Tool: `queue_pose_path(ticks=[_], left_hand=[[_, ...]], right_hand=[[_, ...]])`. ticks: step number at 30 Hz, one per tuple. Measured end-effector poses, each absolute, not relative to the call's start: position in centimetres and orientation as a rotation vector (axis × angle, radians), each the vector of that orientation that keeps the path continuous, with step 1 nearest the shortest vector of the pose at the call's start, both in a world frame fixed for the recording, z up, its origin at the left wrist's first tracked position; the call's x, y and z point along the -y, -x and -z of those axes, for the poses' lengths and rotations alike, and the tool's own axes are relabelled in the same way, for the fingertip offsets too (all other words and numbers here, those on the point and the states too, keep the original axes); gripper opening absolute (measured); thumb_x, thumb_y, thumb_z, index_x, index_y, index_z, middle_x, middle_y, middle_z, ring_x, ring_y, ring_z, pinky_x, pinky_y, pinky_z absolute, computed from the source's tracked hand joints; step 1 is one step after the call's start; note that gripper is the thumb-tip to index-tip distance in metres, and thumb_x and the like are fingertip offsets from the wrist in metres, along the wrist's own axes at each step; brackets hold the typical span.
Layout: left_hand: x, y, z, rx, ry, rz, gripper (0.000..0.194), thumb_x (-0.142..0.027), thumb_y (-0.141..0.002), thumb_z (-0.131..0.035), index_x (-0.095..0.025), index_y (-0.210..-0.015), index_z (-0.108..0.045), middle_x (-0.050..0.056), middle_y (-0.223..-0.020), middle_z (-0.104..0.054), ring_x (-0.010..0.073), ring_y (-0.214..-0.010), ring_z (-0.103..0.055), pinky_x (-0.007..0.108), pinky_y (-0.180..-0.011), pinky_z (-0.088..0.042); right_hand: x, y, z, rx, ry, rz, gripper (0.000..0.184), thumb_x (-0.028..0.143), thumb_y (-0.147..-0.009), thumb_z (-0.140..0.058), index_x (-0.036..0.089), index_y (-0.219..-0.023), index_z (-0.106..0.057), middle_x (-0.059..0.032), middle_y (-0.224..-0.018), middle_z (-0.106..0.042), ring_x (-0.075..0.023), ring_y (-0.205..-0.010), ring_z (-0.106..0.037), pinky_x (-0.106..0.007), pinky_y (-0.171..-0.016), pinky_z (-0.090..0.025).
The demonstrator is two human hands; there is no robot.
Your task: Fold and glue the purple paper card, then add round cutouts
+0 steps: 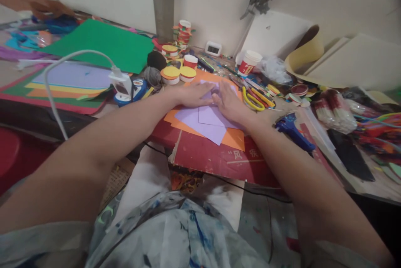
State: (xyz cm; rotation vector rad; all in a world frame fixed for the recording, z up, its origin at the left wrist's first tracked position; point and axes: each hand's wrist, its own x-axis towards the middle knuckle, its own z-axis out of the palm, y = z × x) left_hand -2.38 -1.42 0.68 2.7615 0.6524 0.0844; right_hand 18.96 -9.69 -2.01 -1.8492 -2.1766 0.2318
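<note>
Sheets of light purple paper [209,128] lie over orange paper [234,140] on a red board [206,155] in front of me. My left hand [196,94] rests flat on the purple paper, fingers stretched out to the right. From the other side my right hand [230,103] lies on the same paper, its fingers extended away from me. Between the fingertips shows a small round greyish shape [215,91], too blurred to name. Neither hand is closed round anything.
Yellow-topped paper cups [171,74] stand behind my left hand. Yellow-handled scissors [253,100] and a blue glue gun [294,133] lie right. A white cable with a charger [120,84] arches at left, near green sheets [103,44]. A tall bottle [163,6] stands behind.
</note>
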Motion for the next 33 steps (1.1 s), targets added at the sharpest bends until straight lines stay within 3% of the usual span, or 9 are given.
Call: queue_pose_path(ticks=[2,5,11,14,20,25,27,29,33], left_hand=[[2.1,2.1,-0.8,-0.699,-2.831,0.12,0.092,-0.062,-0.106,-0.03,-0.006,-0.178,-0.017,0.019,-0.187,-0.014,0.0324,-0.176,-0.011,0.049,-0.143,-0.009],[3.0,1.8,-1.4,-0.761,-2.857,0.228,0.096,-0.064,-0.105,-0.026,-0.004,-0.179,-0.01,0.016,-0.188,-0.004,0.032,-0.177,-0.003,0.049,-0.143,-0.003],[3.1,1.6,-1.9,-0.8,-2.841,0.298,0.104,-0.074,-0.101,-0.024,-0.007,-0.179,-0.005,0.014,-0.189,-0.003,0.0304,-0.177,-0.003,0.049,-0.143,-0.003],[2.9,1.7,-1.9,-0.82,-2.843,0.304,0.108,-0.074,-0.1,-0.028,-0.005,-0.179,-0.004,0.015,-0.189,-0.004,0.0297,-0.177,-0.002,0.049,-0.143,-0.003],[3.2,2.1,-2.1,-0.849,-2.83,0.152,0.116,-0.08,-0.095,-0.04,-0.002,-0.178,-0.014,0.02,-0.187,-0.014,0.0308,-0.176,-0.011,0.046,-0.143,-0.007],[5.5,0.5,-1.9,-0.925,-2.856,-0.305,0.086,-0.057,-0.109,-0.021,0.001,-0.172,-0.03,0.023,-0.185,-0.019,0.0306,-0.175,-0.015,0.045,-0.143,-0.012],[6.4,0.0,-1.6,-0.906,-2.811,-0.097,0.092,-0.057,-0.109,-0.019,0.009,-0.173,-0.019,0.028,-0.184,-0.015,0.0332,-0.175,-0.015,0.045,-0.143,-0.014],[6.9,-0.3,-1.2,-0.87,-2.802,0.041,0.104,-0.068,-0.106,-0.024,0.011,-0.174,-0.013,0.029,-0.184,-0.009,0.0364,-0.176,-0.009,0.049,-0.143,-0.011],[6.9,-0.2,-1.0,-0.852,-2.813,0.08,0.122,-0.083,-0.098,-0.03,0.011,-0.174,-0.01,0.029,-0.184,-0.007,0.0381,-0.176,-0.006,0.052,-0.143,-0.009]], right_hand=[[10.0,-18.7,2.4,2.245,1.911,-0.264,0.096,0.071,-0.11,-0.017,0.003,-0.178,-0.023,-0.024,-0.186,-0.017,-0.0369,-0.174,-0.012,-0.065,-0.139,-0.016],[10.5,-18.6,2.5,2.298,1.935,-0.243,0.092,0.068,-0.111,-0.016,0.007,-0.179,-0.021,-0.0202,-0.187,-0.013,-0.0341,-0.175,-0.009,-0.063,-0.14,-0.013],[10.5,-18.4,2.3,2.263,1.936,-0.286,0.096,0.07,-0.109,-0.015,0.004,-0.179,-0.014,-0.0206,-0.187,-0.011,-0.0313,-0.175,-0.006,-0.06,-0.141,-0.009],[10.6,-18.7,2.3,2.219,1.858,-0.374,0.1,0.076,-0.107,-0.015,0.01,-0.181,-0.014,-0.0167,-0.188,-0.012,-0.0291,-0.175,-0.006,-0.058,-0.141,-0.006],[9.0,-20.2,1.6,1.852,1.671,-0.368,0.102,0.084,-0.103,-0.008,0.019,-0.181,-0.019,-0.0112,-0.187,-0.024,-0.0272,-0.174,-0.019,-0.054,-0.141,-0.017],[6.2,-19.0,2.1,1.762,1.884,-0.016,0.078,0.047,-0.109,-0.028,0.008,-0.177,-0.024,-0.0212,-0.184,-0.028,-0.0326,-0.172,-0.024,-0.062,-0.138,-0.022],[5.8,-18.1,2.9,1.749,1.965,0.021,0.075,0.035,-0.106,-0.031,0.002,-0.174,-0.029,-0.0255,-0.18,-0.034,-0.0346,-0.171,-0.028,-0.063,-0.136,-0.025],[5.7,-17.6,3.6,1.773,1.981,0.005,0.072,0.029,-0.105,-0.033,-0.001,-0.17,-0.035,-0.029,-0.174,-0.043,-0.036,-0.167,-0.036,-0.061,-0.134,-0.03],[6.2,-17.7,4.3,1.831,1.98,0.013,0.069,0.03,-0.108,-0.031,0.0,-0.169,-0.039,-0.029,-0.171,-0.047,-0.0352,-0.165,-0.04,-0.058,-0.133,-0.034]])
